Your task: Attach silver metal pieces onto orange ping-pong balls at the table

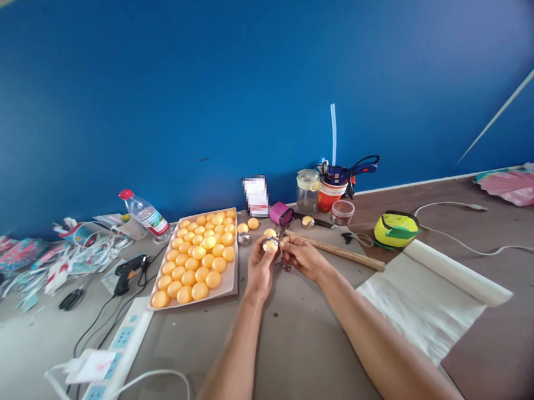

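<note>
An orange ball with a silvery foil-like trim (271,245) sits in the closed fingers of my left hand (259,270). My right hand (303,259) pinches close against the ball's right side; what lies between its fingertips is too small to make out. Just behind are loose orange balls (253,223) and a silver-trimmed piece (244,238). Another trimmed ball (307,222) rests farther right. To the left, a shallow white box (236,281) holds many plain orange balls (200,290).
A wooden stick (348,253) lies beyond my right hand, beside an unrolled white sheet (426,301) and a yellow-green pouch (396,230). At left are a glue gun (126,273), scissors (71,298), a power strip (126,338) and a bottle (149,215). A jar (307,193) stands by the wall.
</note>
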A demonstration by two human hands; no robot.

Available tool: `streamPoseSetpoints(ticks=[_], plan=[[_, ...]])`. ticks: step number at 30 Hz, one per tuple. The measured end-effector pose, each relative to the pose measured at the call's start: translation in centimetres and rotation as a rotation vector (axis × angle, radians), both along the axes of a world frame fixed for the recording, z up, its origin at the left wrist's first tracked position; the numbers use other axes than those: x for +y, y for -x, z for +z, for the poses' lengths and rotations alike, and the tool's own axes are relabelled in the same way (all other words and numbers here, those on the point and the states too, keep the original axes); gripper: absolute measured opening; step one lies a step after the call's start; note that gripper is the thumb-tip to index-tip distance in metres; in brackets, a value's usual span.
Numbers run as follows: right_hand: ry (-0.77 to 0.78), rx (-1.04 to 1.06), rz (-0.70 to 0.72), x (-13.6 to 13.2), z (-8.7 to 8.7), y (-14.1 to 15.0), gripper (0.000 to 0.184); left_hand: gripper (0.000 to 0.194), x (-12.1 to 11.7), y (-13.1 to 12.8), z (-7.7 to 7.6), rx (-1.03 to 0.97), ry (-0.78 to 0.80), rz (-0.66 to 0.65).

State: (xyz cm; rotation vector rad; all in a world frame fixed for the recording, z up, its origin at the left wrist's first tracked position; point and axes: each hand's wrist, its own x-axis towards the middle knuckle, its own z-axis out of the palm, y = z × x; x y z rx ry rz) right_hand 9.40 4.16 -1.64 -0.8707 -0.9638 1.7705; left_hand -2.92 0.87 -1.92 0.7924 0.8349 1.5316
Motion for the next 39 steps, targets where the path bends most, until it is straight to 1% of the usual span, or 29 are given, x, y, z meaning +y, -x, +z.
streamPoseSetpoints(ticks=[2, 5, 7, 10, 14, 18, 20, 22, 24, 26, 28, 29, 31, 32, 34, 37, 39], plan=[[-0.123, -0.113, -0.044, 0.2, 0.0, -0.4, 0.027, 0.036, 0.2, 0.2, 0.1, -0.064, 0.009, -0.007], [-0.356, -0.431, -0.113, 0.8, -0.4, -1.2, 0.013, 0.040, 0.5, 0.6, 0.1, -0.095, 0.067, 0.059], [-0.457, -0.638, -0.114, 1.0, -0.9, -1.6, 0.007, 0.043, 0.6, 0.8, 0.1, -0.105, 0.089, 0.098], [-0.577, -0.860, -0.075, 1.1, -1.8, -1.8, 0.017, 0.044, 0.7, 0.8, 0.3, -0.140, 0.081, 0.120], [-0.673, -1.013, -0.036, 0.8, -2.2, -1.6, 0.021, 0.045, 0.7, 0.6, 0.4, -0.166, 0.081, 0.122], [-0.718, -1.165, 0.022, 0.4, -2.1, -1.2, 0.020, 0.044, 0.7, 0.5, 0.3, -0.167, 0.075, 0.112], [-0.722, -1.193, 0.018, 0.3, -2.0, -1.0, 0.019, 0.044, 0.7, 0.5, 0.2, -0.170, 0.079, 0.108], [-0.714, -1.131, -0.041, 0.3, -1.9, -1.0, 0.015, 0.043, 0.7, 0.4, 0.2, -0.170, 0.078, 0.106], [-0.676, -0.983, -0.140, 0.4, -1.9, -0.9, 0.012, 0.042, 0.7, 0.4, 0.3, -0.165, 0.075, 0.102], [-0.564, -0.776, -0.206, 0.6, -1.7, -0.9, 0.009, 0.043, 0.6, 0.4, 0.3, -0.163, 0.075, 0.086], [-0.410, -0.529, -0.227, 0.7, -1.4, -0.7, 0.003, 0.043, 0.6, 0.4, 0.4, -0.170, 0.073, 0.064], [-0.341, -0.399, -0.233, 0.7, -1.2, -0.7, 0.004, 0.043, 0.5, 0.3, 0.4, -0.177, 0.069, 0.052], [-0.243, -0.165, -0.237, 0.6, -0.8, -0.5, 0.015, 0.043, 0.5, 0.3, 0.3, -0.196, 0.055, 0.026], [-0.207, -0.072, -0.229, 0.5, -0.5, -0.5, 0.019, 0.042, 0.5, 0.3, 0.3, -0.207, 0.046, 0.012], [-0.140, 0.053, -0.157, 0.2, 0.0, -0.5, 0.024, 0.041, 0.4, 0.3, 0.4, -0.220, 0.035, -0.017], [-0.060, 0.139, -0.011, -0.2, 0.5, -0.5, 0.026, 0.038, 0.3, 0.2, 0.5, -0.218, 0.037, -0.038], [-0.040, 0.164, 0.028, -0.4, 0.6, -0.3, 0.028, 0.035, 0.2, 0.1, 0.7, -0.209, 0.032, -0.058]])
